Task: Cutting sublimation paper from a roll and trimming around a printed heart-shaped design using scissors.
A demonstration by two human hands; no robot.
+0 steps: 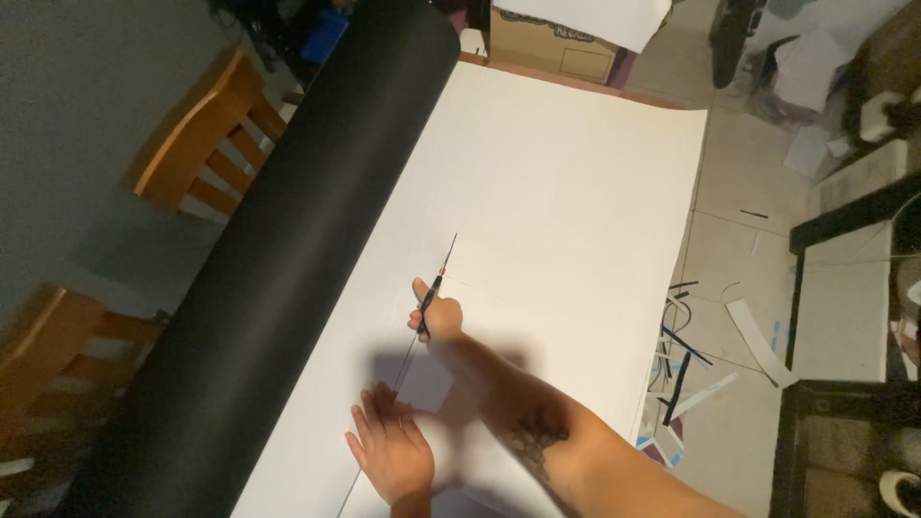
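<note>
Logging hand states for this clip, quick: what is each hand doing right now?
Left hand: open, pressed flat on the white sheet.
Right hand: closed on the scissors, blades in the sheet's cut line.

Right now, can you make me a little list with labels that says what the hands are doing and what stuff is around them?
right hand: grips thin scissors, blades in a slit in the white sheet
left hand: pressed flat on the sheet, beside the cut line
black roll: long dark roll lying along the sheet's left side
wooden chairs: left of the roll
paper scraps: black, white and blue strips on the tiled floor, at right
cardboard box: beyond the sheet's far end
</note>
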